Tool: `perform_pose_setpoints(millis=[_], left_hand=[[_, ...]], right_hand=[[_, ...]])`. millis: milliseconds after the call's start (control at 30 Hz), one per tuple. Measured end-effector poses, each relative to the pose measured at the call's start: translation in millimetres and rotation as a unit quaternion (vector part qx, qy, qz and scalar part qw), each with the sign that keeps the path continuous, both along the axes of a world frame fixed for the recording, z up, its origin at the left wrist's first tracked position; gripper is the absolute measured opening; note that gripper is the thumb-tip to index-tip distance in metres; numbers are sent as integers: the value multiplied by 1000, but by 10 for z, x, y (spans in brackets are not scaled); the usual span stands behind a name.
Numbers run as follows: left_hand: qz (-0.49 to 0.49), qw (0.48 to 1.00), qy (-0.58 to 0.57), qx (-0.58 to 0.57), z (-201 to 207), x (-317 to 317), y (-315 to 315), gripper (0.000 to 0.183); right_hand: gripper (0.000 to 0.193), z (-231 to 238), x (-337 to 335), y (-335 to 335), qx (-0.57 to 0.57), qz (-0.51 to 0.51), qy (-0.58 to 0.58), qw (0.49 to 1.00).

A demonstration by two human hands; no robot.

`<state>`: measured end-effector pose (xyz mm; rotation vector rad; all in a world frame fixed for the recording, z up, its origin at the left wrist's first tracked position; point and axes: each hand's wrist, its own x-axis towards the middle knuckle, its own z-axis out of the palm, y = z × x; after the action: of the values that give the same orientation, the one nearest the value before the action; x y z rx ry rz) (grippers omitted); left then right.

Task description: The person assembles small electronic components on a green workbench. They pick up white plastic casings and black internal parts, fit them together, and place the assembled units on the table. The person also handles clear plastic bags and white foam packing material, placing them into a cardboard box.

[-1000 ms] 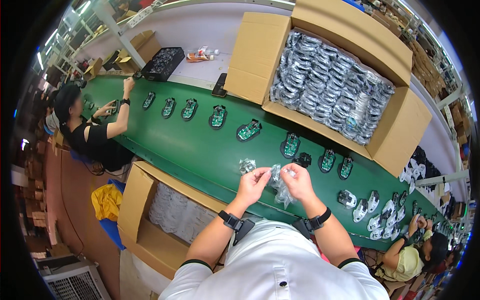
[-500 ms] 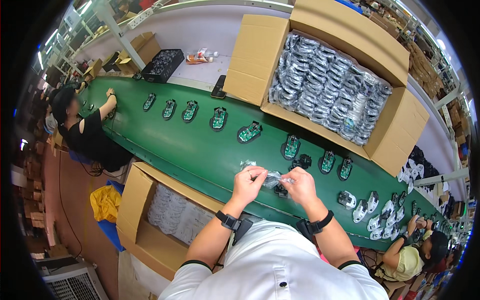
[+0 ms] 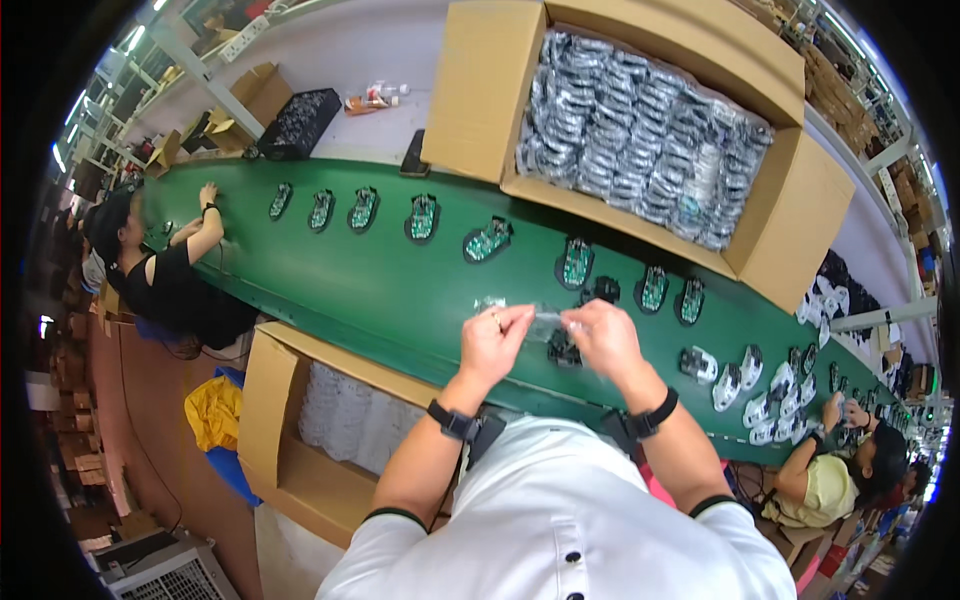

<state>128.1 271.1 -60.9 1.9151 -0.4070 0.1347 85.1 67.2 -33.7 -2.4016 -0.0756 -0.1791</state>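
Observation:
A clear plastic bag [image 3: 546, 323] is stretched between my two hands over the near side of the green belt. My left hand [image 3: 492, 348] pinches one end between thumb and fingers. The other end is in the closed fingers of my right hand [image 3: 606, 342]. More shiny clear plastic [image 3: 488, 303] shows just behind my left fingers. Beneath the bag, partly hidden by my right hand, lies a black part [image 3: 564, 349]. Another black part [image 3: 602, 290] rests just beyond my right hand, beside a black mouse base with a green circuit board [image 3: 575, 263].
Several more board-fitted bases [image 3: 422, 218] line the belt [image 3: 340, 275]. White shells [image 3: 728, 386] stand at right. A large carton [image 3: 478, 95] of bagged items is beyond the belt; another carton [image 3: 275, 415] is at near left. Co-workers sit left [image 3: 165, 275] and right [image 3: 825, 485].
The head view has shifted slightly, moving the belt and boxes up in the picture. The plastic between my fingers looks flatter and less bunched, and the black part beneath shows more.

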Motion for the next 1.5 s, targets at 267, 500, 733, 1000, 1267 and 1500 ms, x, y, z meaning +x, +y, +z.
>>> perform_pose_setpoints(millis=[267,500,733,1000,1267,1500], left_hand=[[-64,998,21,-18,396,-111,27,11],[-28,998,51,37,120,301,-39,16],[-32,989,81,-117,6,191,-84,27],[26,916,113,384,-724,227,200,59],[52,964,254,51,-890,276,243,51],[51,962,263,-47,-511,240,240,50]], right_hand=[[17,89,62,-80,30,21,-64,997],[10,-81,199,-105,33,-18,-3,999],[9,-215,53,-137,178,-5,-45,983],[16,-541,-161,-222,323,-62,-56,943],[27,-876,-296,-101,343,-54,73,935],[23,-365,110,-106,185,-48,6,982]])
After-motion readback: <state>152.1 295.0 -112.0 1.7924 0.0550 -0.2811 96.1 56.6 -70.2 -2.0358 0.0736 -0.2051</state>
